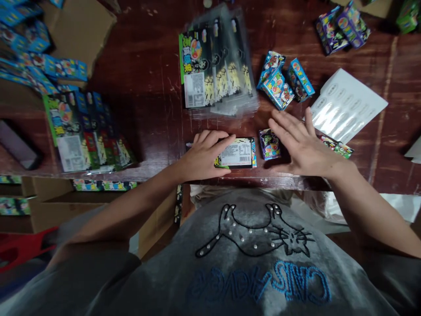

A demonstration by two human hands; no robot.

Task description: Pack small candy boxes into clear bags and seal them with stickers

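Left hand (205, 154) pressed flat on one pack (237, 153) at table's (148, 87) near edge; right hand (301, 142) open above small box (269, 144); many left.

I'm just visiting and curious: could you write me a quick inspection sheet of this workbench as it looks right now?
Surface: dark red wooden table, scratched.
Job's things: barcode packet lying flat under the left hand; small purple box beside it.
Clutter: fanned clear sleeves, blue boxes, white sticker sheet, stacked packs at left.
Hands: left hand presses on the packet; right hand flat, open, next to the purple box.
Cables: nothing seen.
Surroundings: cardboard at top left, more cartons below the table edge.
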